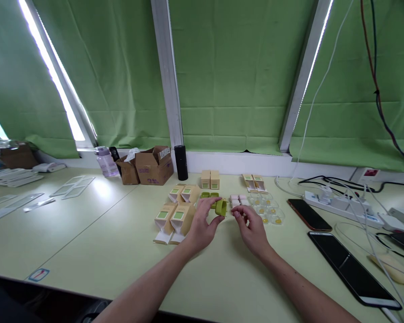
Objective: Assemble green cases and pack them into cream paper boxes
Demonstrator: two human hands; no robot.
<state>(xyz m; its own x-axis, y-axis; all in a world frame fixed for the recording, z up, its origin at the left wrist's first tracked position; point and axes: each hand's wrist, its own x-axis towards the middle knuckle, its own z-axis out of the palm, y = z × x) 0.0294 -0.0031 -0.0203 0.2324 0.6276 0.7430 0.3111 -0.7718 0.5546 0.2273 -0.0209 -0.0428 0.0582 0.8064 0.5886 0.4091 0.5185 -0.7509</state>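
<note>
My left hand [204, 224] is closed on a small olive-green case [221, 207], held just above the pale table [87, 233]. My right hand [252, 226] hovers a little to the right of it, fingers curled and pinched near the case; what they hold, if anything, is too small to make out. Two more green cases [209, 195] lie behind. Small pink blocks [239, 199] and clear round lids with yellow centres [267, 211] lie to the right. Tan cartons with green labels [175, 217] lie open to the left of my left hand.
Two upright tan cartons [210, 179], brown cardboard boxes [148, 167], a black cylinder [181, 162] and a bottle [104, 161] stand at the back. Phones [309, 214], a dark tablet [352, 269], a power strip [343, 204] and cables crowd the right. Clear sheets [72, 186] lie at left.
</note>
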